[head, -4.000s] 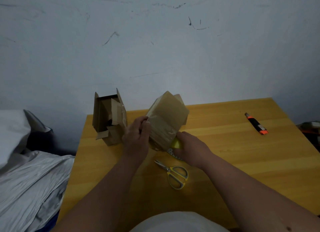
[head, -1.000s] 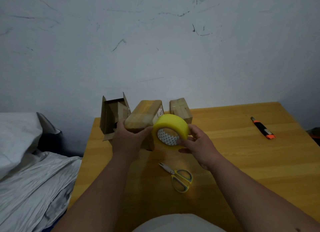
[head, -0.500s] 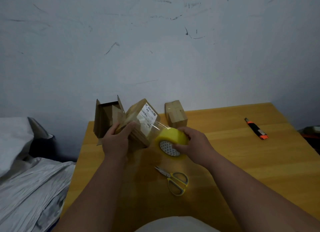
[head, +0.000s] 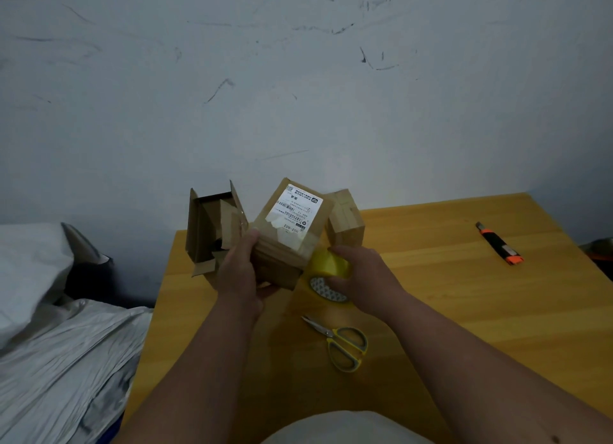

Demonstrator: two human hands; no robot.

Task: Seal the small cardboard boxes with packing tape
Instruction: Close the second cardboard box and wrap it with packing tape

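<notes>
My left hand (head: 240, 272) grips a small cardboard box (head: 288, 231) with a white shipping label, tilted above the yellow table (head: 464, 294). My right hand (head: 361, 276) holds a yellow roll of packing tape (head: 328, 276) against the box's lower right corner; a clear strip of tape runs from the roll onto the box. Behind on the right stands a closed small box (head: 346, 223). An open box (head: 212, 226) with raised flaps stands to the left, at the table's back corner.
Yellow-handled scissors (head: 341, 342) lie on the table in front of my hands. An orange and black utility knife (head: 499, 248) lies at the far right. A grey wall rises just behind the table. Crumpled grey and white sheeting (head: 59, 344) fills the left side.
The box has been turned in my left hand so its labelled face points up. My right hand has drawn the roll down and around the box, close to the table.
</notes>
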